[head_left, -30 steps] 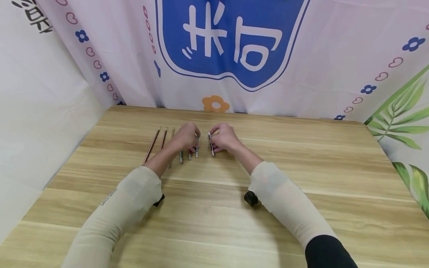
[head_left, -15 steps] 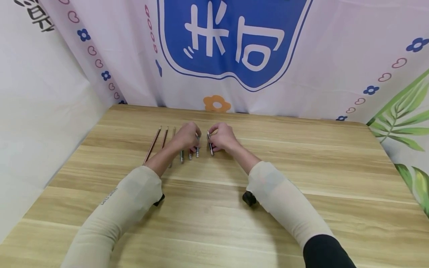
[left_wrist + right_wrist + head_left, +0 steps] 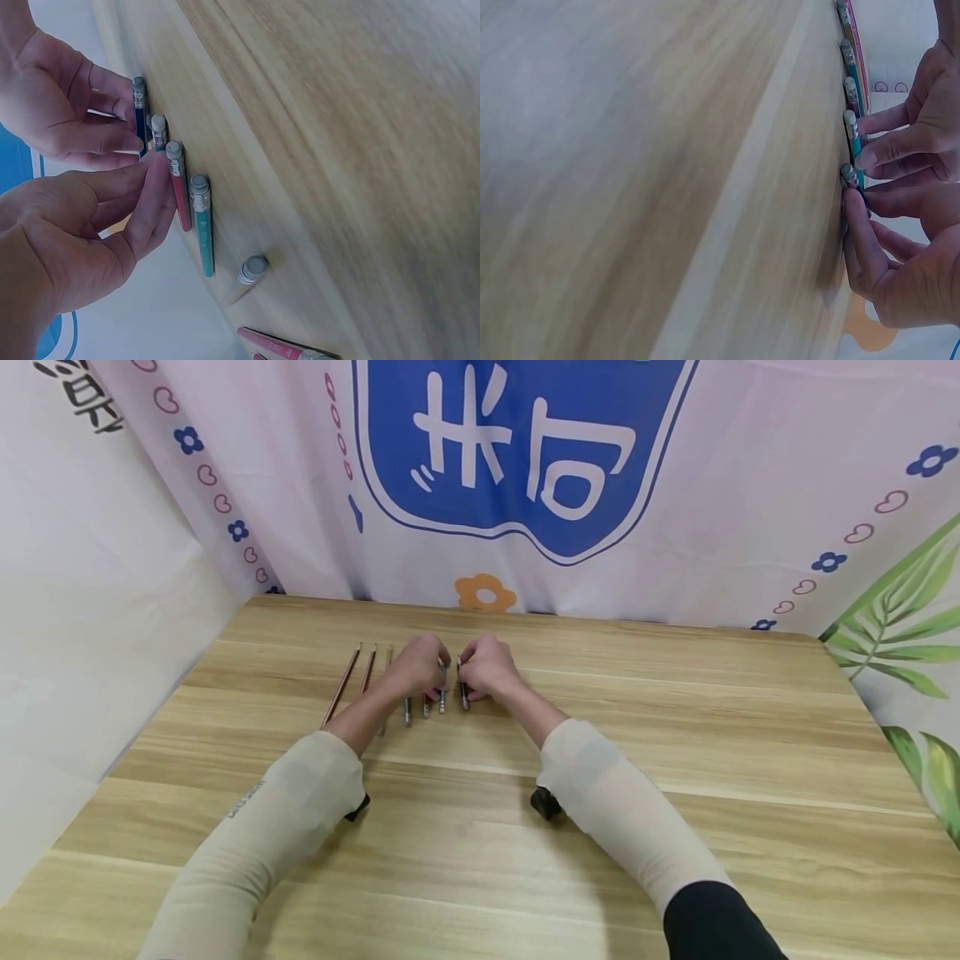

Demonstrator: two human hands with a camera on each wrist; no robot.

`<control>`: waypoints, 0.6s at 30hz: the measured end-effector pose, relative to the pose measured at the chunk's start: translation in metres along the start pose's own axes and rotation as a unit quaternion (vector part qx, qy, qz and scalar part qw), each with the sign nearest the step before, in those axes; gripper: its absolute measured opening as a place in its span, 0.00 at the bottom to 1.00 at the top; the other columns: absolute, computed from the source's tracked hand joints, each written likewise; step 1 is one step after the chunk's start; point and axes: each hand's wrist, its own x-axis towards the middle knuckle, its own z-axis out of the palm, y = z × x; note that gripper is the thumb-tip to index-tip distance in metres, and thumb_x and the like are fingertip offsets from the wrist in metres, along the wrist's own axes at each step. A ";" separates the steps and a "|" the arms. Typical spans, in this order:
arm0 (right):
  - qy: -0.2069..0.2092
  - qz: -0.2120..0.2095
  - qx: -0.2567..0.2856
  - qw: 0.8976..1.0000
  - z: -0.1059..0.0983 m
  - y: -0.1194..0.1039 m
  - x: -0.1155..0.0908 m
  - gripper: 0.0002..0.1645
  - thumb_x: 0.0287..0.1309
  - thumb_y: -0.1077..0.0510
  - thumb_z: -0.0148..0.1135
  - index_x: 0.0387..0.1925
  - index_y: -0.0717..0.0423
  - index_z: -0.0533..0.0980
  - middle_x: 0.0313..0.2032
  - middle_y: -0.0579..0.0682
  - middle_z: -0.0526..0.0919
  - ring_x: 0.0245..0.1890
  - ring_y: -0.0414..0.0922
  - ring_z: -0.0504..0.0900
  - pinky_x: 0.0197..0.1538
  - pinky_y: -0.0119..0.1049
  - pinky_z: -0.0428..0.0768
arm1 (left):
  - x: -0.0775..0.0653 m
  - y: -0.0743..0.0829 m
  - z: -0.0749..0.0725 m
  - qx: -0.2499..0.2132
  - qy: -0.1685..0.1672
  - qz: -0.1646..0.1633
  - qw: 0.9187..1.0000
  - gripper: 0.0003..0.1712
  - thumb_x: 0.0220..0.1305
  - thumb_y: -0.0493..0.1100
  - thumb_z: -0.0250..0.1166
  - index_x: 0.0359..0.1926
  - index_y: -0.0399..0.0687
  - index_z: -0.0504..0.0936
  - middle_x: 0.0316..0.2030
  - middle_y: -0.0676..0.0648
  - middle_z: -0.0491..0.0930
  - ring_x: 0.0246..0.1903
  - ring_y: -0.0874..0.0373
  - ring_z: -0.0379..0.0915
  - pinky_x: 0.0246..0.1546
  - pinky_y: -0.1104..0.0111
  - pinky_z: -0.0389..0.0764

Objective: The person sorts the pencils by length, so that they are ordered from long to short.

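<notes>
Several pencils lie side by side on the wooden table, eraser ends toward me. My left hand (image 3: 420, 666) pinches a teal pencil (image 3: 855, 139) at the right part of the row. Just right of it, my right hand (image 3: 489, 667) holds a dark pencil (image 3: 463, 695) between thumb and fingers, close beside the teal one and roughly parallel. A red pencil (image 3: 180, 191) and a green pencil (image 3: 203, 229) lie to the left of the teal one. Farther left come a tan pencil (image 3: 246, 277) and two reddish-brown pencils, one of them the leftmost pencil (image 3: 341, 687), set at a slant.
The wooden table (image 3: 465, 860) runs back to a printed curtain (image 3: 300, 485) with a blue emblem. A white wall (image 3: 90, 635) borders its left side. Black wrist-camera mounts (image 3: 546, 803) hang under both sleeves.
My right hand has moved left with the dark pencil, bringing it nearer the teal pencil and more upright in line with it. My left hand has stayed in place.
</notes>
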 end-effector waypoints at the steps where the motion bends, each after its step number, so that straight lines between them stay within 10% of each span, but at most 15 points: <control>1: 0.000 -0.001 0.000 1.000 0.000 0.000 0.000 0.15 0.62 0.72 0.59 0.50 0.65 0.81 0.54 0.64 0.80 0.26 0.48 0.86 0.28 0.34 0.90 | 0.000 0.000 0.000 0.000 0.000 0.000 1.000 0.27 0.64 0.19 0.61 0.65 0.19 0.71 0.57 0.25 0.77 0.34 0.43 0.88 0.33 0.67 0.91; 18: 0.014 0.000 0.007 1.000 0.004 0.004 0.005 0.09 0.60 0.71 0.65 0.42 0.65 0.84 0.47 0.62 0.83 0.23 0.46 0.86 0.27 0.33 0.89 | 0.002 -0.001 0.001 -0.001 -0.002 -0.011 1.000 0.29 0.64 0.20 0.64 0.66 0.20 0.71 0.61 0.25 0.75 0.34 0.45 0.88 0.33 0.68 0.91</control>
